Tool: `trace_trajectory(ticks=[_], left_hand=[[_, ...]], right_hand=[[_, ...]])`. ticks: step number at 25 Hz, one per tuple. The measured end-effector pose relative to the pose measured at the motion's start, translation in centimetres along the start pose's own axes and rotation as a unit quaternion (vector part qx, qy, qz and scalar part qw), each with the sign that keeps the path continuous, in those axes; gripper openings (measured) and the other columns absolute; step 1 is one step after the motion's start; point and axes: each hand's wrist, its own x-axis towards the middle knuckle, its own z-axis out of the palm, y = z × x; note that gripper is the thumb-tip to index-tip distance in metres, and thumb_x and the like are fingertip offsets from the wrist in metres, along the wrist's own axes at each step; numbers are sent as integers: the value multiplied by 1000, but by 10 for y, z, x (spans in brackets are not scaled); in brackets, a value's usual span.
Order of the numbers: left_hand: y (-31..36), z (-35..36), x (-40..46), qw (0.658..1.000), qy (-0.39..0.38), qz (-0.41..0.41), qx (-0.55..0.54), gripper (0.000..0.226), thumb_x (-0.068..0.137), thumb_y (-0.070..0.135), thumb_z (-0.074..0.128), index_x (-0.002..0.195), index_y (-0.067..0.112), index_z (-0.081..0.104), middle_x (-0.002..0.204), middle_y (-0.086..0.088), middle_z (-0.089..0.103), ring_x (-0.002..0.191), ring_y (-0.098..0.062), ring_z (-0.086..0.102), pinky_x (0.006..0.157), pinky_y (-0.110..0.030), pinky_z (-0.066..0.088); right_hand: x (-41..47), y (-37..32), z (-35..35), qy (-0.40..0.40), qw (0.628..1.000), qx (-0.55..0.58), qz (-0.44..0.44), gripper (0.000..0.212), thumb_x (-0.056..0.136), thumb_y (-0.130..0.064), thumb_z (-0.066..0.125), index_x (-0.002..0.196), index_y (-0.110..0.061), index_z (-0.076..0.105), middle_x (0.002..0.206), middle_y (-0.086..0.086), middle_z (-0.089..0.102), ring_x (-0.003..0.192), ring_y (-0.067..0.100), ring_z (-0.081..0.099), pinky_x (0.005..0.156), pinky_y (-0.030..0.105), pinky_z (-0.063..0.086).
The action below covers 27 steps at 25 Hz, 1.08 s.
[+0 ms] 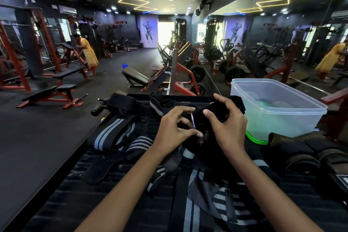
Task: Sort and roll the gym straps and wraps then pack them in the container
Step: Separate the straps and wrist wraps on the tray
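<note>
Both hands hold one black strap [212, 117] with a metal buckle [193, 121] above the black mat [79, 190]. My left hand [176, 130] pinches the strap by the buckle. Fingers of my right hand [228, 124] curl round its other side. A clear plastic container [278, 117] stands to the right, close to my right hand, on a green lid [256, 138]. Black wraps with grey stripes [113, 133] lie loose on the mat at left and in front of me [192, 199]. Rolled dark straps [305, 158] lie at right.
A black strap [120, 101] lies at the far edge of the mat. Beyond are gym benches [56, 94], red machines and a wall mirror on the right. A person in yellow [88, 52] stands far off at left.
</note>
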Motion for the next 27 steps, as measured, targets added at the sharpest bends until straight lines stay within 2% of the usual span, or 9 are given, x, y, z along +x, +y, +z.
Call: trace_trajectory(ticks=[6,10,12,15,17,19,21,24,27], left_hand=[[-1,4,2,999,13,27,22,55,67,10,84,118,18,64,114,10,66,106,2,60,83,-27,55],[-6,0,3,998,24,47,46,51,70,-2,76,117,15,65,112,11,67,105,5,60,87,-14,48],[-5,1,2,995,25,73,56,54,69,-5,74,119,13,64,114,7,67,107,3,60,90,-11,44],[-1,3,1,994,-2,99,46,67,68,-11,67,129,11,55,122,1,63,115,-2,57,97,-16,44],[-2,1,3,996,-17,85,14,73,71,-10,69,136,13,48,125,1,61,114,-6,58,96,-20,45],[-2,0,5,998,-28,51,-39,77,76,-9,71,142,16,40,127,0,60,114,-9,59,96,-22,46],[-4,-1,6,996,-39,28,-70,77,79,-15,64,143,16,34,126,-3,59,117,-10,58,97,-24,47],[-9,-1,7,997,-61,14,-54,81,74,-7,58,145,21,31,128,-2,57,119,-14,56,99,-33,48],[-13,6,3,997,-75,4,0,97,71,11,71,151,18,17,134,1,51,126,-6,48,105,-22,40]], right_hand=[[-10,5,8,-48,997,-48,-37,46,90,-30,66,134,-32,55,106,1,71,92,18,64,87,39,50],[-11,3,6,-167,979,-108,-37,59,92,-41,59,146,-33,38,89,-3,57,89,14,53,76,27,36],[-9,3,4,-211,970,-116,-17,68,90,-41,62,149,-33,30,102,-3,57,104,14,50,81,25,33],[-1,9,1,-241,969,-51,22,81,82,-39,71,150,-33,27,141,-3,48,134,16,38,104,28,31],[4,12,-3,-275,961,8,38,93,74,-39,75,151,-34,24,149,-6,40,141,17,30,115,35,26],[6,15,-5,-294,955,-8,21,96,72,-30,76,152,-33,22,144,-2,44,135,15,36,109,28,29],[6,18,-4,-260,963,-73,-15,85,81,-23,73,151,-31,25,131,5,53,121,16,46,95,21,33],[2,20,0,-213,970,-112,-28,73,89,-28,65,150,-35,26,114,10,56,107,19,50,84,24,34],[-3,21,3,-211,966,-142,-44,68,92,-24,59,148,-43,27,108,9,54,94,15,47,76,24,34]])
